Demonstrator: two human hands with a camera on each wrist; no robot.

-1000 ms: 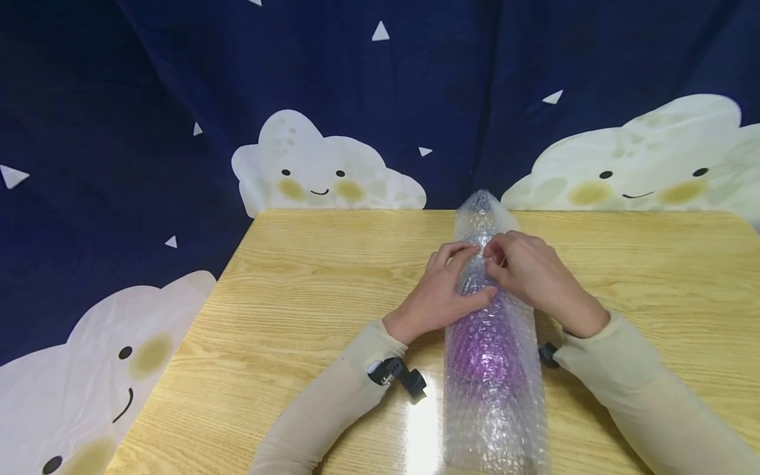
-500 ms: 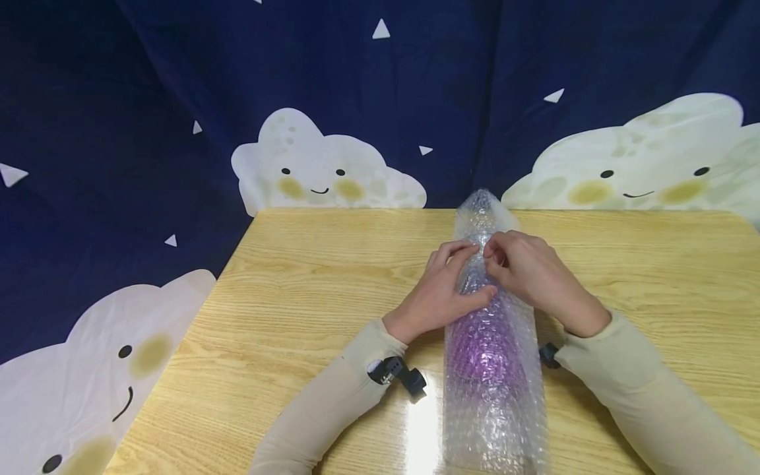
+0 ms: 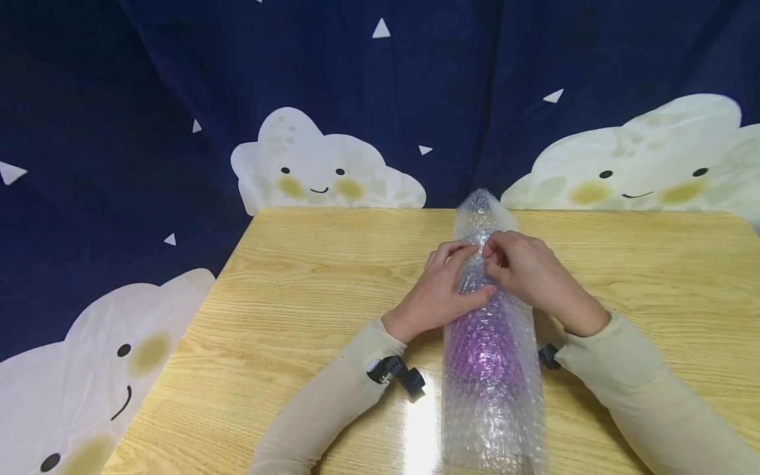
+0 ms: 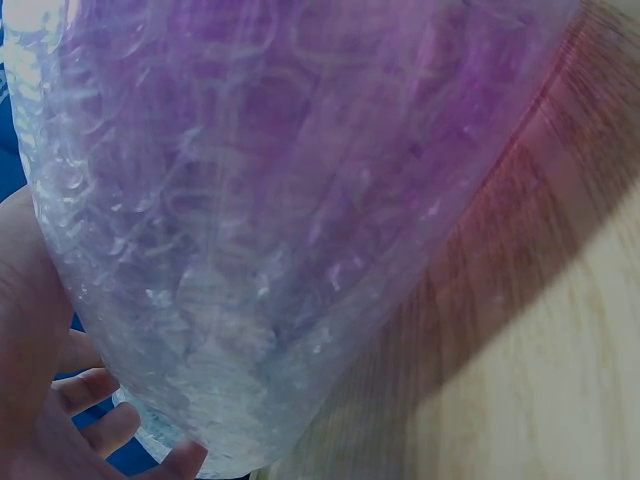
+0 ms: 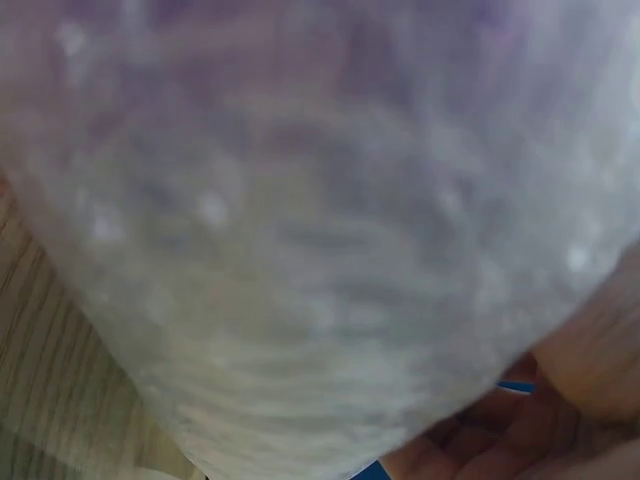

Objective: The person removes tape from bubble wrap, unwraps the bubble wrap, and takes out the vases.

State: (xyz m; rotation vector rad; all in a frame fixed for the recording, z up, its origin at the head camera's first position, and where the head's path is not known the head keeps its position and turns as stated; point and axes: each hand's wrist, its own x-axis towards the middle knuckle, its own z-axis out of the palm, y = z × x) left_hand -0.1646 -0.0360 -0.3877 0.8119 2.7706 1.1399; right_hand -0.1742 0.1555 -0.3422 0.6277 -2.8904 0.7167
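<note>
A long bundle of clear bubble wrap (image 3: pixel 493 429) lies lengthwise on the wooden table, tapering at its far end. Something purple (image 3: pixel 488 346) shows through the wrap, its kind hidden by the bubbles. My left hand (image 3: pixel 436 290) rests on the bundle's upper part with fingers and thumb spread. Beside it, my right hand (image 3: pixel 534 277) has curled fingers and pinches at the top of the wrap; its fingertips are partly hidden. The wrap (image 4: pixel 230 220) fills much of the left wrist view, with left fingers along its edge. In the right wrist view, blurred right fingers (image 5: pixel 520 430) touch the wrap.
The pale wooden table (image 3: pixel 309 297) extends on both sides of the bundle. Behind it hangs a dark blue curtain (image 3: pixel 356 72) printed with smiling clouds and white triangles. A black wrist camera mount (image 3: pixel 399 376) juts from the left sleeve.
Both hands keep almost the same place and pose on the bundle. The bundle's near end shifts very slightly left.
</note>
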